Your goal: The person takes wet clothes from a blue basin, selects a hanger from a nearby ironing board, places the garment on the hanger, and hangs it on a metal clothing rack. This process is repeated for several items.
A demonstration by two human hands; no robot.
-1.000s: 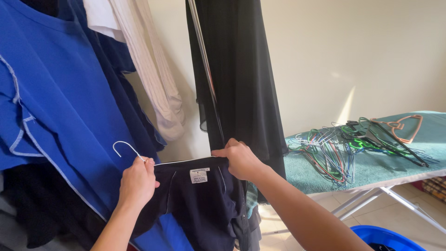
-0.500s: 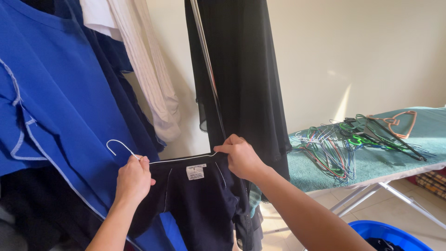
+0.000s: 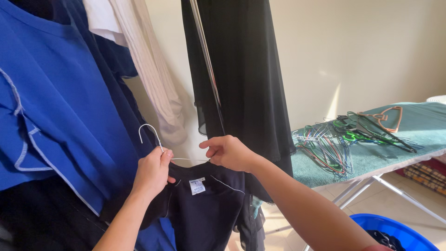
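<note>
From the head camera, the left hand (image 3: 152,173) is closed in a fist around the neck of a white wire hanger (image 3: 153,137), whose hook curls up just above the knuckles. The right hand (image 3: 227,152) pinches the hanger's thin wire arm with thumb and fingertips, just right of the left hand. A navy top (image 3: 209,209) hangs from the hanger below both hands, its collar at the wire and a small white label (image 3: 197,186) showing inside the neck. Behind the left hand hangs a blue garment (image 3: 55,107) with pale stitching; a cream knit (image 3: 153,69) hangs further back, and a long black garment (image 3: 241,74) hangs beside a metal pole (image 3: 206,65) above the right hand. To the right stands an ironing board (image 3: 418,139) with a teal cover, bearing a heap of coloured wire hangers (image 3: 334,144). A blue tub (image 3: 390,234) sits on the floor at the lower right.
</note>
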